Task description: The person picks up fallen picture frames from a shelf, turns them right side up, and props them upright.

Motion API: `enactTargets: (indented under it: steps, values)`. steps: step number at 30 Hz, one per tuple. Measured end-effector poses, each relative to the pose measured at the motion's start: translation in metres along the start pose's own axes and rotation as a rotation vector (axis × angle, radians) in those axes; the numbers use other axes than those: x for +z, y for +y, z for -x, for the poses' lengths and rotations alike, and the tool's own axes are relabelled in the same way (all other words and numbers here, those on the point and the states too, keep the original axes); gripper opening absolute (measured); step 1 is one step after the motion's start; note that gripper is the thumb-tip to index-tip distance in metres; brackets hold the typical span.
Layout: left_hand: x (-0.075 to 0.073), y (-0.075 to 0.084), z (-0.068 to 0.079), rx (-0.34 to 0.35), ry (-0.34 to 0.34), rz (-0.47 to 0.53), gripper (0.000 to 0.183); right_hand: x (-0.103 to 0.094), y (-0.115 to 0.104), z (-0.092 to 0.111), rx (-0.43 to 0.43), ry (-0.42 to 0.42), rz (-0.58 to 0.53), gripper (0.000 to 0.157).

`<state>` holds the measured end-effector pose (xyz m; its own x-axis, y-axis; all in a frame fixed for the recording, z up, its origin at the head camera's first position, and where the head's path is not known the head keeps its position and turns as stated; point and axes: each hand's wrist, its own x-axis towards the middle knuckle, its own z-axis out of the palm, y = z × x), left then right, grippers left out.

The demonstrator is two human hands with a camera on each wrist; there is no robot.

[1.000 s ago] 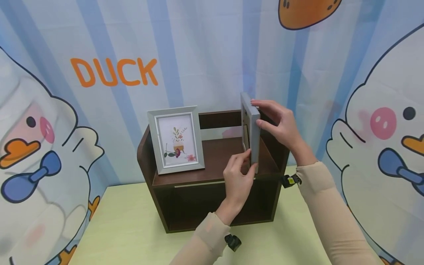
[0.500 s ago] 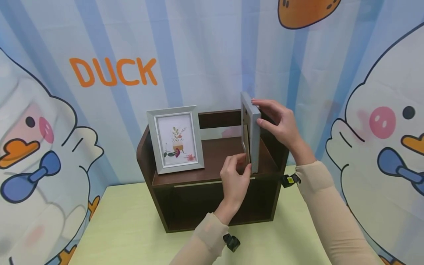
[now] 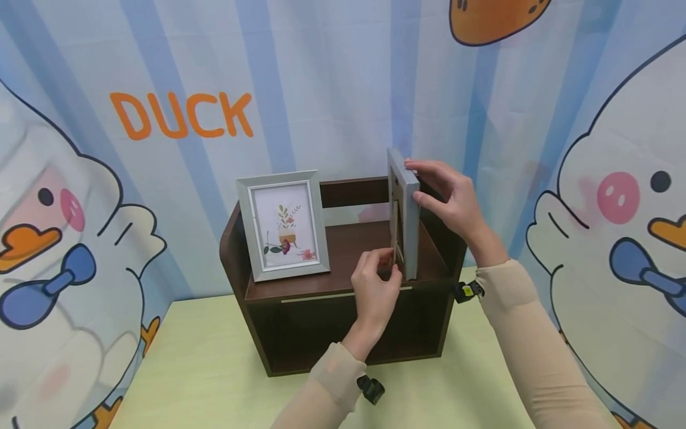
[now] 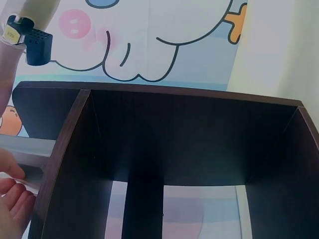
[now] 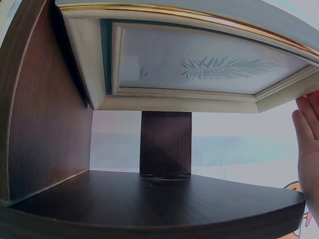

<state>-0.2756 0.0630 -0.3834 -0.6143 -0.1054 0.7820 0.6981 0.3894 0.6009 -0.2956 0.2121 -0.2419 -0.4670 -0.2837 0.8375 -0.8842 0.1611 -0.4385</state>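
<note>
On the right of the dark brown shelf unit [image 3: 354,250], a grey picture frame [image 3: 411,232] stands upright, turned nearly edge-on in the head view. Its back faces left, with a thin fold-out stand [image 3: 398,226] tilted slightly away from it. My left hand [image 3: 372,292] pinches the stand's lower part between thumb and fingers. At the top of the frame, my right hand [image 3: 455,199] grips the near edge and upper corner. A pale leaf print [image 5: 227,68] shows inside the frame in the right wrist view.
A second silver picture frame [image 3: 284,226] with a potted-flower print leans back on the shelf's left side. Below is a lower compartment [image 3: 305,333]. The unit stands on a pale green table [image 3: 203,357], before a duck-patterned curtain [image 3: 343,89].
My left hand has drawn a little left from the frame's edge, and the stand has swung out from the back. My right hand keeps its grip at the top.
</note>
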Motion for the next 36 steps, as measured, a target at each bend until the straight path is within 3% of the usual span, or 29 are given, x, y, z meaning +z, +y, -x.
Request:
enactTargets:
  steps: [21,36]
  values:
    - [-0.03,-0.021,-0.009,0.013,0.081,-0.022,0.016,0.018,0.0,-0.009,-0.045,-0.024,-0.026,0.039]
    - [-0.043,-0.031,-0.015,0.005,0.105,-0.05,0.014,0.03,-0.005,-0.015,-0.116,-0.069,0.077,0.041]
